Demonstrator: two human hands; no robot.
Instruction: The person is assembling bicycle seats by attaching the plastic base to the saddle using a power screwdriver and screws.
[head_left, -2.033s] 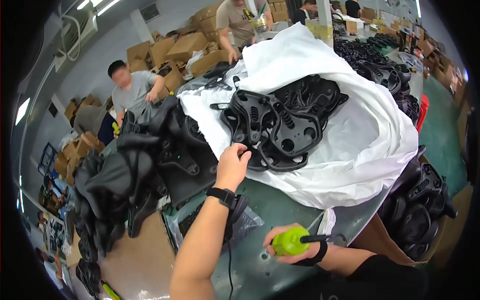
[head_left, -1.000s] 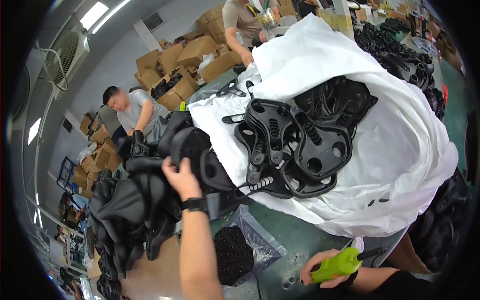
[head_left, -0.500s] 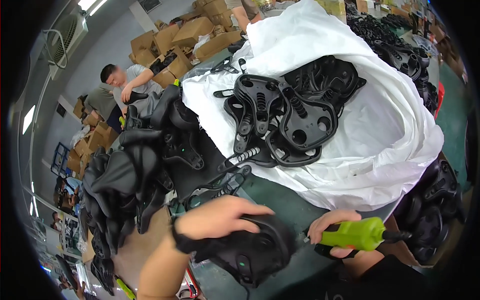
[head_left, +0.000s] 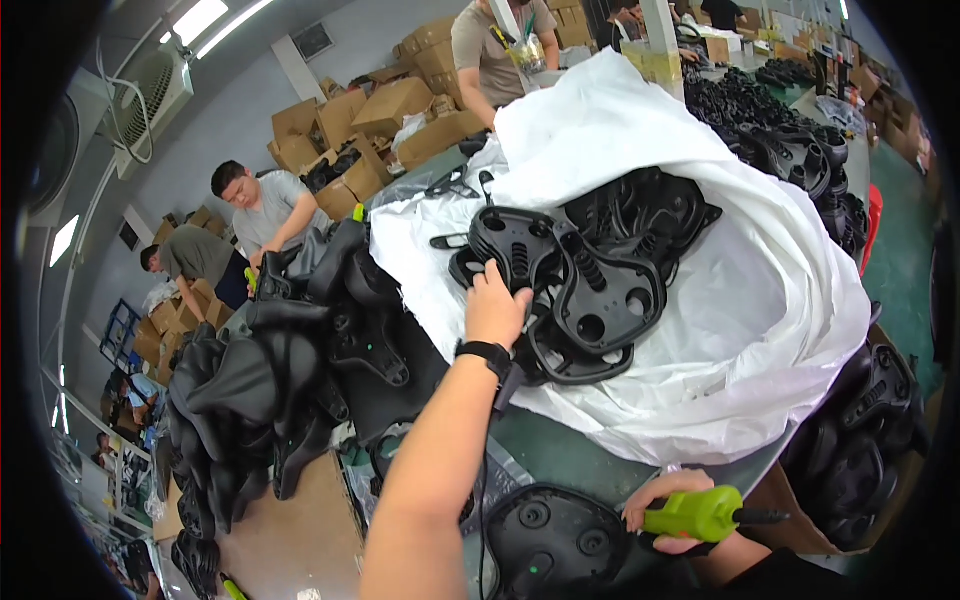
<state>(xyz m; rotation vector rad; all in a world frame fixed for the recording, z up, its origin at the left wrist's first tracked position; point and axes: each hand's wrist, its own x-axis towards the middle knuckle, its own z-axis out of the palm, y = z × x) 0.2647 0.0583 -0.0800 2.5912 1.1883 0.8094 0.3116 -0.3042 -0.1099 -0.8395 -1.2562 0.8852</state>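
Observation:
My left hand, with a black watch at the wrist, reaches up to a black plastic chair part lying on a large white plastic sack; its fingers rest on the part's left edge. My right hand grips a green electric screwdriver low at the front. A round black plastic part lies on the green table just left of that hand.
A heap of black chair shells fills the left side. More black parts are stacked at the right and far back. Three people work at the back among cardboard boxes. A clear bag of small black pieces lies by my left forearm.
My left hand set a round black part down at the front of the table, then reached back up to the parts on the white sack. The screwdriver hand stayed low.

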